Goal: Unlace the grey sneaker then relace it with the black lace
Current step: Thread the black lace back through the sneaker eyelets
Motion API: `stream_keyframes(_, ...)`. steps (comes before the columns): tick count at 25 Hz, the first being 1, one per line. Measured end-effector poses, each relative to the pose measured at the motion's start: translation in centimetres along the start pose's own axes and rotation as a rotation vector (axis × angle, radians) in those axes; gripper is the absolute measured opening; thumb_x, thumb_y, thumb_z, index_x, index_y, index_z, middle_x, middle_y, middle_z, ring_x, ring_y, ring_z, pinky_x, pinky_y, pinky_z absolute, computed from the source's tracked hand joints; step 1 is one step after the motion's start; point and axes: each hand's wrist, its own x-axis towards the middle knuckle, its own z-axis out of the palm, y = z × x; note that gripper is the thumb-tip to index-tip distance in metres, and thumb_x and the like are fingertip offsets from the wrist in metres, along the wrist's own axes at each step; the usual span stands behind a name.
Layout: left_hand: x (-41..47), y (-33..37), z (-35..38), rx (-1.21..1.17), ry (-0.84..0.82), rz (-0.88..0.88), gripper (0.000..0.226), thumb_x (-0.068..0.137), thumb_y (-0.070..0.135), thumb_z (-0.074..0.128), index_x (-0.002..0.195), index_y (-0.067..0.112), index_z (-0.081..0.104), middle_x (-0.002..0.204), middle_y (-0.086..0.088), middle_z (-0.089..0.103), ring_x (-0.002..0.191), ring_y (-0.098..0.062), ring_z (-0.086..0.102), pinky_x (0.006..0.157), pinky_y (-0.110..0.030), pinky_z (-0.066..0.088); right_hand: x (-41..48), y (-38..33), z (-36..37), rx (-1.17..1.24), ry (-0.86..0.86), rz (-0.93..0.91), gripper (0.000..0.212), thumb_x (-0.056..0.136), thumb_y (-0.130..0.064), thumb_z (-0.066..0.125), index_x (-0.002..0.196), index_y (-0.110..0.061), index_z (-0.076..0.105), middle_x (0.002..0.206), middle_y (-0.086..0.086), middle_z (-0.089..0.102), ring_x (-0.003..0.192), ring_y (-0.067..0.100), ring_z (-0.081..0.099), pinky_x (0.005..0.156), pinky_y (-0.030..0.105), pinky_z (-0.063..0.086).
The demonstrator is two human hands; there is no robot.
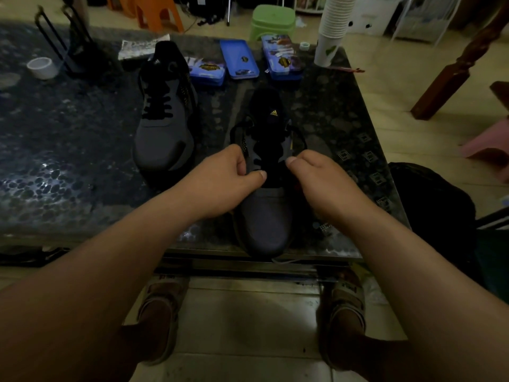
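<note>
The grey sneaker lies on the desk, its toe at the near edge and its heel pointing away. The left hand is curled tight at the sneaker's left eyelet row and the right hand at its right row, thumbs pressed in, each gripping the upper. It is too dark to tell whether a strand is pinched as well. The black lace hangs in slack loops on both sides of the tongue, so I judge the job partly done: the lace is neither fully out nor drawn tight, and tightening and tying remain.

Left of the sneaker and further back stands a second sneaker, fully laced in black. Beyond the sneaker lie blue cases, and beyond it to the right stands a stack of paper cups. The desk is dark speckled stone. The floor around it is pale, with a green stool behind.
</note>
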Motion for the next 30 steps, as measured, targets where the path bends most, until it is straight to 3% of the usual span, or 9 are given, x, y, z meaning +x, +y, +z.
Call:
stream_keyframes(4,-0.4,-0.6,-1.5,0.138,-0.043,0.321,0.009,0.101,0.032,0.061,0.101,0.029,0.052,0.079,0.006,0.065,0.072,-0.01,0.062,0.072,-0.047,0.056,0.3,0.6,-0.6,0.066,-0.038,0.013,0.021,0.1,-0.025,0.055,0.098,-0.008,0.067,0.079,0.008,0.064,0.067,0.017,0.054,0.064,0.037,0.04)
stream_keyframes(8,0.1,-0.9,-2.1,0.227,-0.048,0.447,0.015,0.099,0.024,0.063,0.107,0.036,0.057,0.09,0.013,0.064,0.082,-0.007,0.061,0.075,-0.045,0.056,0.5,0.8,-0.5,0.033,-0.041,-0.01,0.018,0.099,-0.023,0.058,0.098,-0.008,0.067,0.092,0.019,0.071,0.07,0.019,0.057,0.066,0.043,0.047)
stream_keyframes(14,0.8,-0.4,-2.0,0.392,-0.024,0.528,0.009,0.097,0.032,0.064,0.101,0.035,0.056,0.104,0.012,0.049,0.089,-0.014,0.056,0.075,-0.047,0.054,0.5,0.8,-0.7,0.072,-0.073,0.023,0.016,0.098,-0.012,0.054,0.095,-0.012,0.07,0.078,0.001,0.068,0.067,0.015,0.058,0.06,0.032,0.044)
stream_keyframes(18,0.5,-0.2,-2.0,0.415,-0.021,0.547,0.004,0.098,0.033,0.059,0.101,0.034,0.057,0.106,0.012,0.048,0.089,-0.014,0.057,0.074,-0.045,0.054,0.7,1.0,-0.6,0.084,-0.062,0.02,0.022,0.095,-0.008,0.053,0.088,-0.02,0.07,0.081,0.001,0.071,0.077,0.02,0.065,0.069,0.039,0.051)
stream_keyframes(21,0.5,0.0,-1.7,0.356,-0.044,0.518,0.01,0.101,0.023,0.057,0.096,0.028,0.051,0.102,0.007,0.047,0.087,-0.016,0.052,0.076,-0.043,0.049,0.8,1.1,-0.5,0.069,-0.063,-0.008,0.013,0.095,-0.015,0.059,0.089,-0.02,0.069,0.081,0.001,0.071,0.073,0.018,0.063,0.069,0.04,0.052)
stream_keyframes(27,0.5,0.6,-1.9,0.194,-0.079,0.359,0.01,0.104,0.023,0.055,0.094,0.025,0.054,0.102,0.011,0.046,0.092,-0.003,0.051,0.078,-0.012,0.038,0.3,1.0,-0.8,-0.015,-0.096,-0.053,0.006,0.092,-0.021,0.068,0.098,-0.021,0.068,0.09,-0.003,0.071,0.076,0.013,0.064,0.07,0.034,0.051)
stream_keyframes(30,0.6,0.8,-2.1,0.151,-0.131,0.269,0.01,0.104,0.028,0.055,0.094,0.028,0.056,0.106,0.013,0.047,0.094,-0.001,0.052,0.079,-0.011,0.036,0.3,1.0,-0.9,-0.034,-0.102,-0.056,0.007,0.093,-0.019,0.067,0.1,-0.02,0.067,0.091,-0.004,0.07,0.076,0.011,0.063,0.066,0.027,0.05)
